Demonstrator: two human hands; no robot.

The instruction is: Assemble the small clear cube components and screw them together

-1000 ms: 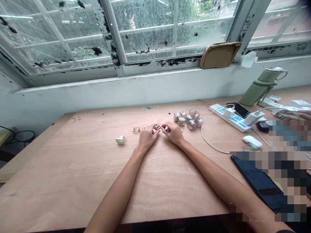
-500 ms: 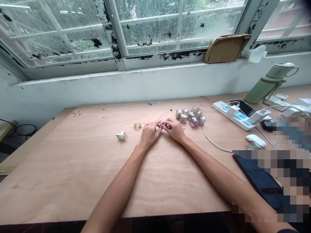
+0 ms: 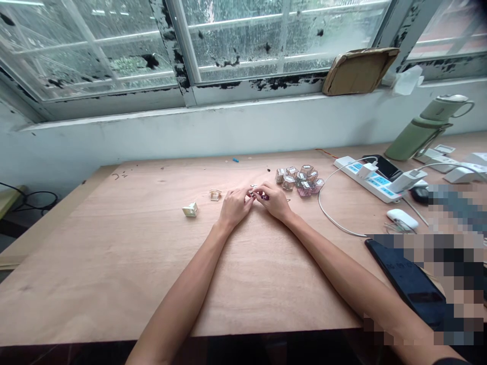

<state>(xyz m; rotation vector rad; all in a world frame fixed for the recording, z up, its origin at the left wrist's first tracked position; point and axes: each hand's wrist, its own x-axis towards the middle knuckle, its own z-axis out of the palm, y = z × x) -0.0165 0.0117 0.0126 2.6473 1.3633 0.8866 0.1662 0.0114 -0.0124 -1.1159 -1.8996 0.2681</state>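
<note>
Big dirty windows fill the top of the frame, and below them a wide wooden table takes up most of the picture. Near the middle of the frame the person's two hands meet on the table. The left hand and the right hand are curled, with their fingertips pressed close together, and between them they pinch a tiny piece that looks shiny with a bit of purple on it. It is too small to tell just what it is. It looks very light and hard, and maybe a little slippery, so it seems best held by its sides with only the fingertips, and not squeezed too hard, since a small part like this could pop out and get lost. Just to the right of the hands sits a little pile of clear cubes. To the left lie a small cream block and a small clear frame, both apart from the hands. At the right edge of the frame are a white power strip, a white mouse, a green bottle leaning over and a dark tablet.
</note>
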